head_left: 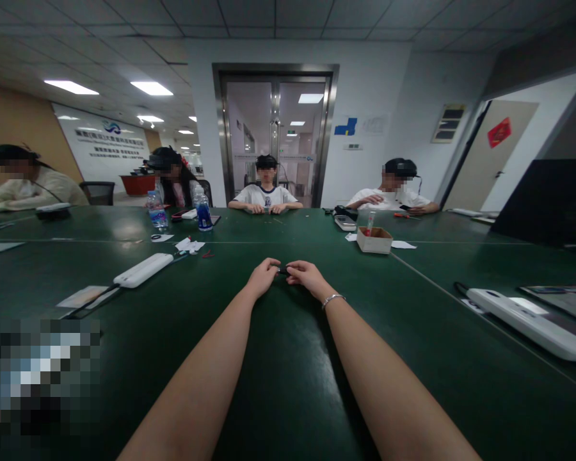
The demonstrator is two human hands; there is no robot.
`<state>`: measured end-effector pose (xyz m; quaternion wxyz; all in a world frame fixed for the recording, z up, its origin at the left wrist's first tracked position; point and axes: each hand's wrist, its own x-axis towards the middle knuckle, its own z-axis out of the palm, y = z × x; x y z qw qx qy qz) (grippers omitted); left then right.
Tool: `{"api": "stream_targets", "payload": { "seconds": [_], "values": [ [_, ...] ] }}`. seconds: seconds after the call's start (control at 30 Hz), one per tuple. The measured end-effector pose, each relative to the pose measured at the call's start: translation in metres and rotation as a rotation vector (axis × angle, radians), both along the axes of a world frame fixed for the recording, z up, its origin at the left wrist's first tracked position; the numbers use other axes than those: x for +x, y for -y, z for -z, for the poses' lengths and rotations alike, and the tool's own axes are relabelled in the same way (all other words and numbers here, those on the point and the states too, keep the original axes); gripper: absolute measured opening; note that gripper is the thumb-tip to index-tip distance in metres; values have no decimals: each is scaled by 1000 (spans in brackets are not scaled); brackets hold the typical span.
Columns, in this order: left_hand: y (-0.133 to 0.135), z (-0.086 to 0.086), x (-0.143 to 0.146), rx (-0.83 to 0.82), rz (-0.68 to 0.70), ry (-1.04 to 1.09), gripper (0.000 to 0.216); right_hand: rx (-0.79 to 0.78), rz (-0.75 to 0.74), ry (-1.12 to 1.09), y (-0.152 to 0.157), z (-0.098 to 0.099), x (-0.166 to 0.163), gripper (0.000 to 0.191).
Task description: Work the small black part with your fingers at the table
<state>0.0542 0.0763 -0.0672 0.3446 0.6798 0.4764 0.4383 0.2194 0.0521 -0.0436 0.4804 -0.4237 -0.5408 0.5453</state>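
Observation:
Both arms reach forward over the green table (288, 358). Between my fingertips is a small black object (283, 270) with a light, shiny bit at its left end, too small to name. My left hand (264, 276) pinches its left end. On its other end, the fingers of my right hand (308, 276) are closed. A silver bracelet (333, 299) circles my right wrist. The hands rest low at the tabletop, and the fingers partly hide the object.
Left of my hands lies a white power bank (144, 270) with a black cable; another white device (528, 323) lies at right. Ahead are an open box (374, 241), paper scraps (189, 246) and two bottles (204, 214). Several people wearing headgear sit around the table's far side.

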Motion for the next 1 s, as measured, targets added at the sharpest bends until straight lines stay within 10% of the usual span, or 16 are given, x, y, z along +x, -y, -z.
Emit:
{"api": "stream_targets", "payload": {
  "seconds": [0.47, 0.63, 0.8, 1.0],
  "values": [
    [10, -10, 4, 6, 69, 91, 25, 21, -64, 30, -1, 0, 2, 10],
    [11, -10, 3, 11, 77, 51, 23, 55, -128, 19, 0, -1, 4, 46],
    [15, -14, 3, 23, 82, 53, 23, 26, -58, 160, -2, -2, -1, 18],
    [15, -14, 4, 7, 89, 73, 24, 31, -75, 119, -1, -4, -1, 33]
  ]
}}
